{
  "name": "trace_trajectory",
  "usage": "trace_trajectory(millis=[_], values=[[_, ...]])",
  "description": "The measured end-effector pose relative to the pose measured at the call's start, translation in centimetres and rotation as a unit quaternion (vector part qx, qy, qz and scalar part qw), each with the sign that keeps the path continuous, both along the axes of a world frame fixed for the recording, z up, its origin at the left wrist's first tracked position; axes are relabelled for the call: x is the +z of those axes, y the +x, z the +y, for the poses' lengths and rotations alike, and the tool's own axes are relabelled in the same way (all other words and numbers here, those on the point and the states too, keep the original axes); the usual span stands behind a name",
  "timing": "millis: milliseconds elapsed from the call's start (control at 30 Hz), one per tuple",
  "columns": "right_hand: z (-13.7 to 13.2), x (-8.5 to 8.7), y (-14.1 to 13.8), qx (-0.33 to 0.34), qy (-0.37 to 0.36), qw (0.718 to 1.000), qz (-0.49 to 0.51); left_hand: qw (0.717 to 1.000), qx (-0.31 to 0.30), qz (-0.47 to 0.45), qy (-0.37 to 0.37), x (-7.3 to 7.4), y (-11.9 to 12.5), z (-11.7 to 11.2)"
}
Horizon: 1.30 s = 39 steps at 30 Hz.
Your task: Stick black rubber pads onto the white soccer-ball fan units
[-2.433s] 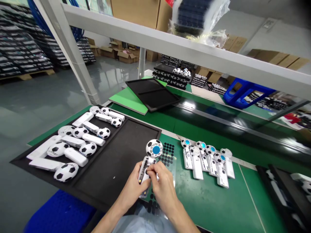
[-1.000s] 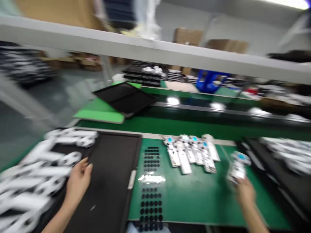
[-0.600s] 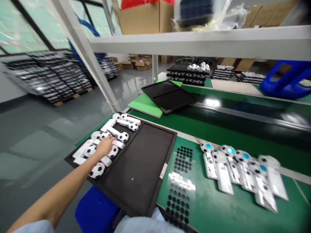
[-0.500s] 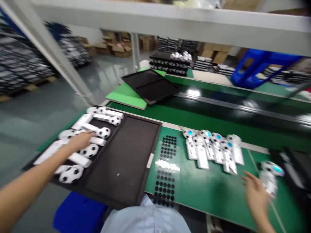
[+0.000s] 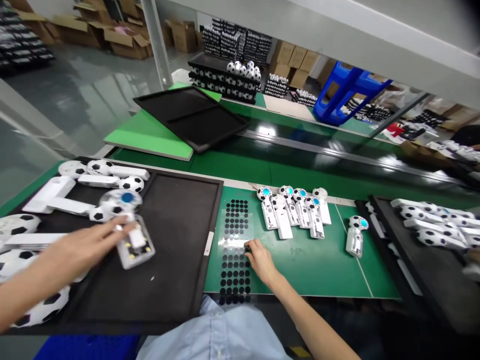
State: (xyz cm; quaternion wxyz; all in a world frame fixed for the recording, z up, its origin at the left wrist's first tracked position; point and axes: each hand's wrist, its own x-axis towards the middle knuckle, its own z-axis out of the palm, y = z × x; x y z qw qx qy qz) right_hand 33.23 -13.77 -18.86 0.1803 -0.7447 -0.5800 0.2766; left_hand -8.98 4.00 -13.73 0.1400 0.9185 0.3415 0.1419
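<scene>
The left hand (image 5: 84, 247) is reaching over the black tray (image 5: 213, 210), fingers spread and lying on a football-headed gadget (image 5: 135, 245) with an open casing, which is resting on the tray; whether the hand is gripping it cannot be told. Right of the tray, the right hand (image 5: 260, 261) is drawing its fingertips together at one clear sheet of black dots (image 5: 234, 250), its hold unclear. Right of the tray, six gadgets (image 5: 292, 212) are lying grouped, and a seventh gadget (image 5: 355, 240) is lying apart. A loose grip could drop the open casing and shake its parts loose.

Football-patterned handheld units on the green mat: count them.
7: a tight cluster of six along the far edge of the green mat, and one lone unit apart to their right. Overlap within the cluster could hide another.
</scene>
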Motion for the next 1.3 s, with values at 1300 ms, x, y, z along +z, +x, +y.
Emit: trace_trajectory(millis=[1300], values=[[2.3,12.5,-9.6,0.063,0.133,0.965,0.215,0.708,0.294,-0.412,-0.492,4.1,20.2,-15.1]])
